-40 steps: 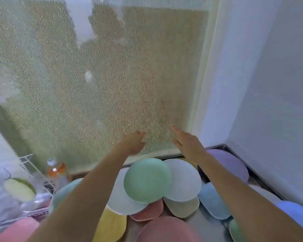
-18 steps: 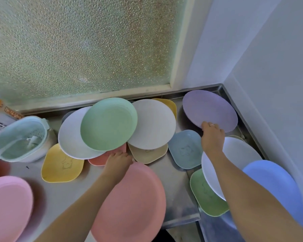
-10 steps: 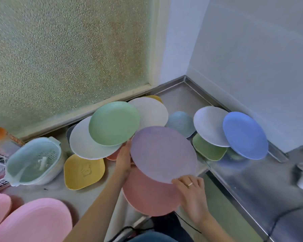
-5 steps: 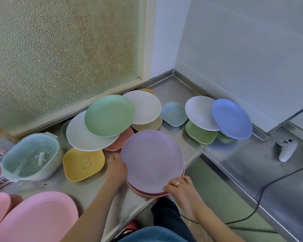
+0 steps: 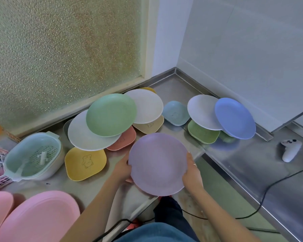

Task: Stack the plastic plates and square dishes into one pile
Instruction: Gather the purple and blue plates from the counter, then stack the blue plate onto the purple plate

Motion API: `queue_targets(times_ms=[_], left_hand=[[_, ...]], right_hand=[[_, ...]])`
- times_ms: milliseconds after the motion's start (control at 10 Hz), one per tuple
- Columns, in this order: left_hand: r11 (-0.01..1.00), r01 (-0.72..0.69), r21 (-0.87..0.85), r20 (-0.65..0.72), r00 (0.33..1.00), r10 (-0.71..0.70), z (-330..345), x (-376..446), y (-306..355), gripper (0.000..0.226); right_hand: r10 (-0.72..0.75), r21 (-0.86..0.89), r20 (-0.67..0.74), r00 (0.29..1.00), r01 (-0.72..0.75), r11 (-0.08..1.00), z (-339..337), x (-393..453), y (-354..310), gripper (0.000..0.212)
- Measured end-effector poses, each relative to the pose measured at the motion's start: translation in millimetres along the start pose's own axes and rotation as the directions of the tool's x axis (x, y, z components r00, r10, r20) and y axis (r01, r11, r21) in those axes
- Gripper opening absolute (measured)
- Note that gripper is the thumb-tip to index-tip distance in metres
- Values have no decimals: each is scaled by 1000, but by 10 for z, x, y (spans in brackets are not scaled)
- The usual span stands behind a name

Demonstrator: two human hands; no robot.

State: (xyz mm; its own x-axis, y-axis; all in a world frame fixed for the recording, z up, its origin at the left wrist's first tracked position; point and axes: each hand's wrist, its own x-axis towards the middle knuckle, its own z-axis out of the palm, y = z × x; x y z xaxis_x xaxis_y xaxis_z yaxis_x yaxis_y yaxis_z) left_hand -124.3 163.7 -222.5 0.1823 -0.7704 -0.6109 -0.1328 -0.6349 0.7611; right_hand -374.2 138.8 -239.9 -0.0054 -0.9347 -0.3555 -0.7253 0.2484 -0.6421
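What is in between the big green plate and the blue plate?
In the head view, between the green plate and the blue plate sit a cream round plate, a small light-blue square dish and a pale grey plate.

One head-worn wide-angle view looks steeply down and forward, close over the tabletop [image 5: 87, 187], facing the wall corner [image 5: 175, 68] toward 12 o'clock.

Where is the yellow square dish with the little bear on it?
The yellow dish lies left of centre on the steel counter, between the pale strainer basket and the left hand.
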Motion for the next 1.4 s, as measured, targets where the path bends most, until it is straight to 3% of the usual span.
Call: queue_targets(times_ms=[200,500,600,700,800,900,1000,1200,1400], left_hand=[[999,-29,-23,121,992,32,254,33,218,54],[997,-80,0,121,989,80,486,264,363,52],[978,-158,138,-38,986,165,573,333,397,37],[898,-174,404,-298,903,309,667,424,461,27],[791,-271,549,-210,871,444,798,516,603,29],[663,-363,655,-22,867,497,992,655,786,31],[611,-416,674,97,870,484,1217,825,977,33],[590,-469,657,217,867,448,1603,1053,1303,30],[608,-498,619,273,862,428,1889,1207,1493,25]], right_hand=[[15,-75,-24,1000,-17,997,-294,185,206,77],[-42,-137,-23,999,38,990,-459,393,416,72],[-67,-167,-41,997,59,984,-467,386,458,67],[-122,-196,-188,975,84,977,-508,390,470,56],[-14,-117,-366,931,-31,993,-730,542,433,51],[62,-172,-427,902,-148,974,-1005,773,472,60],[52,-313,-442,896,-208,927,-1252,1028,509,60],[1,-430,-377,926,-176,885,-1488,1453,620,47],[-110,-410,-380,918,-61,910,-1533,1559,703,46]])
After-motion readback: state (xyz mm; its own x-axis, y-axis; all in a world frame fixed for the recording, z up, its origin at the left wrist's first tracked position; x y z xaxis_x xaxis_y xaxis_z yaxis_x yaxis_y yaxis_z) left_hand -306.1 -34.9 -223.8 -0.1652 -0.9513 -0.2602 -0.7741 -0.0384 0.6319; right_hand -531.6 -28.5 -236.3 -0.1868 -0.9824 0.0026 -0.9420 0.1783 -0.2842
